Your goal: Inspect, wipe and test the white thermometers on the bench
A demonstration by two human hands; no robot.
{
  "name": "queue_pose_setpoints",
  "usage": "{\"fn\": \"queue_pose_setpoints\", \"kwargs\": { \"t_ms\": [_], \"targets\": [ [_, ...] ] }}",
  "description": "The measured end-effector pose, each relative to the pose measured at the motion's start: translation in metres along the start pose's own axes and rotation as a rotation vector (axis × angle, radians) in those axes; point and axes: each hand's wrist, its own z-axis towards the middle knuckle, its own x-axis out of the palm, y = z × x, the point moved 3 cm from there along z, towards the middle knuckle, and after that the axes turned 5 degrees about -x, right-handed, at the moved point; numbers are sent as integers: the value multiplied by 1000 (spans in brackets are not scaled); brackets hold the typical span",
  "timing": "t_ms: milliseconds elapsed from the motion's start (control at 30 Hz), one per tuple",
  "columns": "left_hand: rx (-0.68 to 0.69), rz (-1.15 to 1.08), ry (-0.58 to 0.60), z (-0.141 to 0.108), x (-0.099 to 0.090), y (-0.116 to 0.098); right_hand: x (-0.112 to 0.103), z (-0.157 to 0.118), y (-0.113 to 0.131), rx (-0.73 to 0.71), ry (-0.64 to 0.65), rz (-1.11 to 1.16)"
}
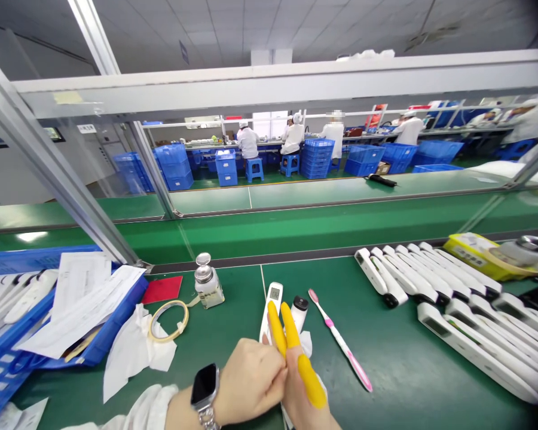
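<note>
White plastic screened device [274, 294], likely light and stiff, best held by its sides, lies inside the table's [206, 349] far edge; whether our left hand [250, 379] or right hand [296, 389] pinches it, we cannot tell.

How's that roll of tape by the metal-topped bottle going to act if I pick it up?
The tape roll is a thin ring, so it's probably light and holds its shape. It lies flat, partly on crumpled paper, which could shift along with it. Its loose end reaches toward the bottle and might catch or stick.
</note>
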Motion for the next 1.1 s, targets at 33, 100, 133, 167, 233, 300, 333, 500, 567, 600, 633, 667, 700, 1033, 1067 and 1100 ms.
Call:
{"fn": "queue_pose_setpoints", "kwargs": {
  "t_ms": [33,100,133,167,233,300,333,500,567,600,633,667,700,1033,1067,1100],
  "targets": [
    [0,14,19,1,2,0,0,2,-2,-1,-47,17],
    [-51,30,60,4,6,4,-2,5,-4,11,-143,46],
    [-102,8,83,5,8,8,-6,6,-4,25,-172,48],
    [-164,-32,104,6,10,13,-11,7,-3,34,-201,27],
    [-300,-138,111,9,13,26,-29,5,2,33,-267,-123],
    [-483,-275,47,11,17,45,-51,1,11,5,-389,-429],
    [-572,-332,10,12,21,55,-61,-1,17,-8,-441,-627],
    [-798,-594,59,21,60,92,-76,1,29,175,-380,-1585],
    [-814,-726,97,27,74,93,-72,7,23,293,-299,-1689],
    [-815,-794,98,30,78,90,-70,10,18,323,-267,-1672],
    [-814,-864,89,32,80,87,-68,12,13,329,-250,-1633],
    [-811,-935,76,34,80,82,-67,14,8,309,-251,-1587],
    [-805,-1005,65,35,79,77,-66,14,3,269,-264,-1542],
    [-776,-1365,-37,35,71,63,-59,15,9,115,-180,-1252],
    [-796,-1374,-63,33,71,66,-59,15,12,145,-147,-1252],
    [-817,-1382,-89,31,72,69,-60,15,14,170,-135,-1242]
  ]
}}
